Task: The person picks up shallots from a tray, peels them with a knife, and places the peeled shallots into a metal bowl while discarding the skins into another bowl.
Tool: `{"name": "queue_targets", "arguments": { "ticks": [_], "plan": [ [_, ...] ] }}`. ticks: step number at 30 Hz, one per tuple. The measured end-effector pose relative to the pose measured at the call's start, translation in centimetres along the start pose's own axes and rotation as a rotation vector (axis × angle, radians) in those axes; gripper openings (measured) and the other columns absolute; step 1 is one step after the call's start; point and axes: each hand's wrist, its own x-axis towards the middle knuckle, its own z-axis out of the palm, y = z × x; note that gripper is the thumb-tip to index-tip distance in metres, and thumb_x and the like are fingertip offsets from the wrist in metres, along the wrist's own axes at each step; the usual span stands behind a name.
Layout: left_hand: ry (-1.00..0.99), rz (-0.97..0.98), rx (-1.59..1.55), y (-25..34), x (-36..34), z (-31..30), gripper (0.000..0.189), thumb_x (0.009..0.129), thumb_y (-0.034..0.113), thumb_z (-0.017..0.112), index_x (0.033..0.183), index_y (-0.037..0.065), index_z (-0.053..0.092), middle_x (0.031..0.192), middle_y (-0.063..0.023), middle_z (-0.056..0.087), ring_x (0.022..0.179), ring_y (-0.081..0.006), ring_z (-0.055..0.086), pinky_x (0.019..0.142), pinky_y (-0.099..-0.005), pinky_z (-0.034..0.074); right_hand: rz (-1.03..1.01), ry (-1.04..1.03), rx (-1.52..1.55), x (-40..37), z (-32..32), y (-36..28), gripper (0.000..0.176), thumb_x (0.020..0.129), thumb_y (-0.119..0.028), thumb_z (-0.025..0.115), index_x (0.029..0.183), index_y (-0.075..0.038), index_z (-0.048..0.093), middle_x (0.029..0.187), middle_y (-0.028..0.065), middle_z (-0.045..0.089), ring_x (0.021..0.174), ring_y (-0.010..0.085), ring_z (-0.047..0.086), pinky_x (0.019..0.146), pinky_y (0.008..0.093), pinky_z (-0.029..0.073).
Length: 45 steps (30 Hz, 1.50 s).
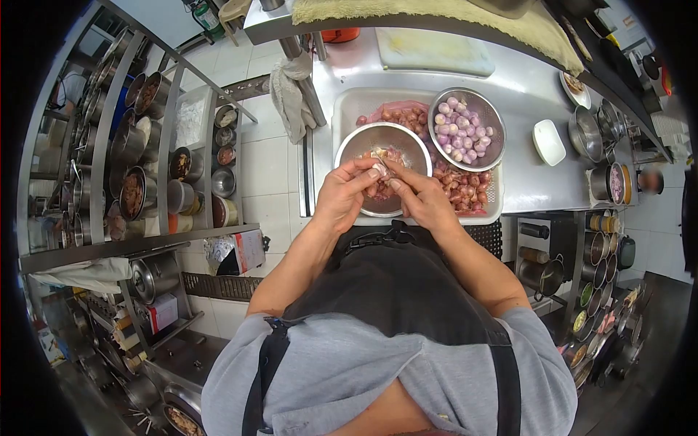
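Over a steel bowl (347, 154) of shallot skins (392, 155), my two hands meet at their fingertips. My left hand (342, 189) pinches a pale, partly peeled shallot (379, 170). Closed beside it, my right hand (423, 195) has its fingertips at the shallot; a thin sliver there looks like a small knife's blade, mostly hidden by the fingers. A steel colander (496, 149) of peeled purple-white shallots stands to the right of the bowl. Unpeeled red-brown shallots (465, 190) lie around both in a white plastic tray (349, 102).
The tray rests on a steel counter (520, 94). Behind it lies a white cutting board (436, 52) under an overhead shelf with a yellow towel (436, 11). A white dish (549, 142) is on the right. Racks of pots (134, 192) stand left; a grey cloth (289, 94) hangs at the post.
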Motion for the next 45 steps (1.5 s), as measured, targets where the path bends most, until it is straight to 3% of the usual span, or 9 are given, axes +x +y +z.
{"name": "queue_targets", "arguments": {
  "ticks": [5,9,15,17,21,24,29,35,45],
  "plan": [
    [0.092,-0.021,-0.071,0.9,-0.1,1.0,0.023,0.09,0.003,0.06,0.113,0.0,0.059,0.1,-0.0073,0.066,0.084,-0.0109,0.059,0.068,-0.0238,0.045,0.191,0.015,0.255,-0.5,-0.3,-0.2,0.038,0.096,-0.018,0.051,0.134,-0.014,0.054,0.071,0.0066,0.06,0.047,0.0083,0.052,0.05,0.0269,0.047],
    [0.109,-0.049,-0.114,0.6,0.3,0.3,0.022,0.09,0.003,0.061,0.111,0.001,0.059,0.097,-0.0063,0.066,0.082,-0.0099,0.058,0.067,-0.0235,0.045,0.145,-0.02,0.194,-0.9,-0.5,0.3,0.04,0.096,-0.019,0.053,0.136,-0.015,0.052,0.083,0.011,0.067,0.047,0.0099,0.053,0.053,0.0278,0.048],
    [0.143,-0.017,-0.058,0.0,0.5,0.6,0.017,0.089,0.004,0.063,0.106,0.001,0.059,0.089,-0.0042,0.063,0.07,-0.0082,0.053,0.061,-0.0217,0.043,0.055,-0.039,-0.02,-1.1,-0.2,0.6,0.042,0.094,-0.022,0.055,0.135,-0.014,0.051,0.112,0.0197,0.065,0.085,0.0314,0.068,0.076,0.0372,0.051],
    [0.106,0.001,-0.057,-0.4,0.5,0.4,0.016,0.089,0.003,0.062,0.104,0.002,0.059,0.105,-0.0087,0.065,0.077,-0.0096,0.054,0.063,-0.0225,0.042,0.082,-0.042,-0.032,-1.0,-0.3,0.1,0.041,0.093,-0.024,0.056,0.133,-0.014,0.053,0.11,0.0194,0.065,0.103,0.0374,0.062,0.085,0.0406,0.049],
    [0.109,0.016,0.006,-0.4,0.4,0.5,0.016,0.088,0.002,0.064,0.103,0.001,0.06,0.097,-0.0063,0.065,0.073,-0.0084,0.052,0.063,-0.0222,0.041,0.037,-0.049,-0.019,-0.7,-0.3,0.3,0.042,0.092,-0.022,0.057,0.133,-0.014,0.053,0.112,0.0192,0.064,0.103,0.0382,0.061,0.086,0.0416,0.049],
    [0.107,0.041,0.095,-0.1,0.2,0.8,0.017,0.087,0.002,0.065,0.103,0.0,0.061,0.089,-0.0036,0.063,0.07,-0.0078,0.051,0.064,-0.0218,0.04,0.022,-0.047,-0.023,-0.5,-0.3,0.6,0.042,0.093,-0.022,0.057,0.134,-0.016,0.053,0.101,0.0157,0.069,0.083,0.0309,0.068,0.073,0.0371,0.052],
    [0.104,0.075,0.153,-0.5,0.3,0.6,0.02,0.087,0.001,0.065,0.106,-0.001,0.062,0.102,-0.0074,0.064,0.093,-0.0134,0.061,0.084,-0.0262,0.049,0.284,-0.116,0.52,-0.2,-0.2,1.4,0.039,0.097,-0.021,0.053,0.135,-0.011,0.052,0.075,0.0011,0.059,0.044,0.0054,0.047,0.04,0.0219,0.038],
    [0.104,0.07,0.1,-0.1,0.1,1.1,0.025,0.089,-0.003,0.058,0.114,-0.001,0.059,0.096,-0.0072,0.065,0.076,-0.0092,0.054,0.067,-0.0232,0.042,0.333,-0.116,0.74,-0.2,-0.5,0.9,0.043,0.098,-0.017,0.051,0.138,-0.003,0.045,0.078,0.0065,0.061,0.045,0.0086,0.05,0.038,0.0211,0.036],
    [0.088,-0.039,-0.032,-0.3,0.8,0.1,0.023,0.091,0.0,0.057,0.114,-0.002,0.056,0.102,-0.0115,0.065,0.088,-0.0166,0.063,0.067,-0.0256,0.046,0.305,-0.048,0.597,-0.1,-1.0,1.2,0.044,0.098,-0.018,0.051,0.138,-0.001,0.044,0.078,0.006,0.061,0.045,0.0088,0.05,0.038,0.0206,0.037]
  ]
}}
